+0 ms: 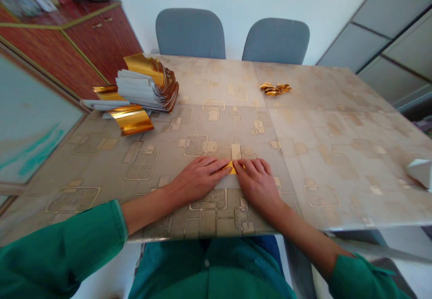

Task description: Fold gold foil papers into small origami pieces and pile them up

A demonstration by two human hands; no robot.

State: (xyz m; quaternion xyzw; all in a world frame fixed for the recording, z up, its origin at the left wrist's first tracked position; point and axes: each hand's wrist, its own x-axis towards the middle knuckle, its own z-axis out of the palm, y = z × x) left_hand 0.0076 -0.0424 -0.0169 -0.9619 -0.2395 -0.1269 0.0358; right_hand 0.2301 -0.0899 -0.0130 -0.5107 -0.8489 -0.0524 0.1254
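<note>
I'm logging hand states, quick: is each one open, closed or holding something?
Left hand: on the left end of a small gold piece; gripping or pressing, can't tell.
Right hand: on its right end; gripping or pressing, can't tell.

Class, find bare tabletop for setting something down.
Bare: tabletop between gold pieces and right hand, rightward to the white object. Crowded: far left, by the paper stack; at the yellow piece, between left hand and right.
</note>
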